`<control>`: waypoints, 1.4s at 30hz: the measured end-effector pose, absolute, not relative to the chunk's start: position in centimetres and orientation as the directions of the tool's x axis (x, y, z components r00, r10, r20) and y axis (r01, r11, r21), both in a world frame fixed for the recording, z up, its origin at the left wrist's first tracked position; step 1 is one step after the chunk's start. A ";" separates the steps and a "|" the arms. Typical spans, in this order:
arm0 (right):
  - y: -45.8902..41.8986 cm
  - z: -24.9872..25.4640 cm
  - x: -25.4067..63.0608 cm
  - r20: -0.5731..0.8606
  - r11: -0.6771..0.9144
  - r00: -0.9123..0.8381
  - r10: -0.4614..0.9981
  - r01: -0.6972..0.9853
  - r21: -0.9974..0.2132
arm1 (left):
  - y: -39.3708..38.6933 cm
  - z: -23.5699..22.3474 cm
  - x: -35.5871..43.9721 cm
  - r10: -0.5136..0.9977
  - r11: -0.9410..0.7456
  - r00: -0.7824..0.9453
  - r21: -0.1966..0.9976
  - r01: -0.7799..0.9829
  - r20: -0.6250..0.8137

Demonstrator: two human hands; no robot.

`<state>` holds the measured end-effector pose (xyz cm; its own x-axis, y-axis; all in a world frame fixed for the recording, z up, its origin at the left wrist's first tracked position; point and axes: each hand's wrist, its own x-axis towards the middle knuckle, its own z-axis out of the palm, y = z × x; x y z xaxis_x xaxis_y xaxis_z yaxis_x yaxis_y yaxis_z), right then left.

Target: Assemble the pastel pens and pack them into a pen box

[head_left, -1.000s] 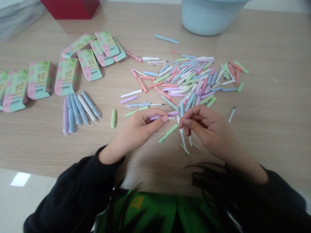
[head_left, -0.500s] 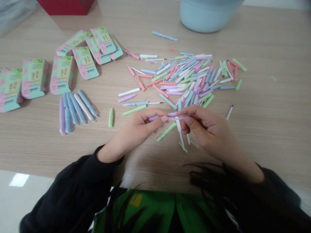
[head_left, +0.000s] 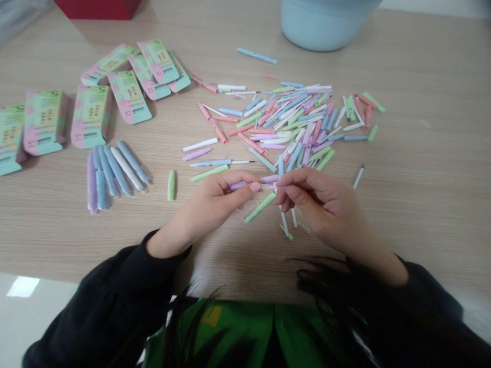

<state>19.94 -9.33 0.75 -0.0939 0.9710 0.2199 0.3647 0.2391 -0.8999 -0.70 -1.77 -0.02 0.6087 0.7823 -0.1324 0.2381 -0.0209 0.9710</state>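
My left hand (head_left: pixel 220 199) is closed in a pinch on a purple pen piece (head_left: pixel 238 186), partly hidden by the fingers. A thin clear-and-pale end (head_left: pixel 266 187) runs from it to my right hand (head_left: pixel 316 197), whose thumb and index finger are pinched on it. A purple barrel (head_left: pixel 269 179) shows just behind, near the right fingertips; whether it is held or lying down I cannot tell. Right beyond the hands spreads a heap of pastel pen parts (head_left: pixel 295 122). Below them lies a green pen piece (head_left: pixel 261 208) beside a clear sleeve.
To the left lie a row of capped pens (head_left: pixel 111 171) and a lone green cap (head_left: pixel 171 185). Several pink-and-green boxes (head_left: pixel 90 117) stand farther left. A light blue tub (head_left: pixel 326 25) and a red box (head_left: pixel 97 7) are at the back of the wooden table (head_left: pixel 429 214).
The right fingers have shifted slightly and curled, now covering part of the white piece beneath them. Both hands keep their pinch. The whole view has drifted a little.
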 end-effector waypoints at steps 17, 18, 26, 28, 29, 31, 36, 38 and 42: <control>-9.1 0.6 19.3 0.106 0.125 -0.110 0.988 0.180 -0.976 | -2.1 -0.2 -0.1 0.696 -0.098 0.717 0.986 0.133 -0.028; -9.2 0.8 19.3 0.098 0.114 -0.105 0.990 0.166 -0.980 | -2.1 -0.1 0.0 0.700 -0.100 0.714 0.988 0.120 -0.016; -9.7 1.7 19.1 0.075 0.097 -0.113 0.991 0.203 -0.974 | -2.8 0.2 0.1 0.715 -0.178 0.699 0.968 0.175 0.005; -9.9 2.0 19.0 0.083 0.097 -0.073 0.994 0.206 -0.974 | -2.9 0.3 0.1 0.709 -0.175 0.705 0.971 0.162 0.011; -10.0 2.1 19.1 0.095 0.100 -0.034 0.995 0.203 -0.974 | -2.9 0.3 0.0 0.708 -0.159 0.706 0.975 0.153 0.005; -9.9 2.4 19.5 0.125 0.115 0.041 0.991 0.200 -0.973 | -2.8 0.3 -0.1 0.728 -0.108 0.685 0.984 0.141 -0.018; -9.4 2.7 20.9 0.197 0.173 0.095 0.976 0.215 -0.961 | -2.6 0.6 -0.5 0.776 0.061 0.622 0.994 0.092 -0.105; -9.4 2.7 21.0 0.204 0.172 0.128 0.971 0.224 -0.959 | -2.6 0.7 -0.5 0.754 0.144 0.640 0.988 0.060 -0.148; -9.6 2.9 20.5 0.202 0.167 0.148 0.968 0.219 -0.961 | -2.6 0.9 -0.5 0.738 0.286 0.640 0.958 -0.006 -0.216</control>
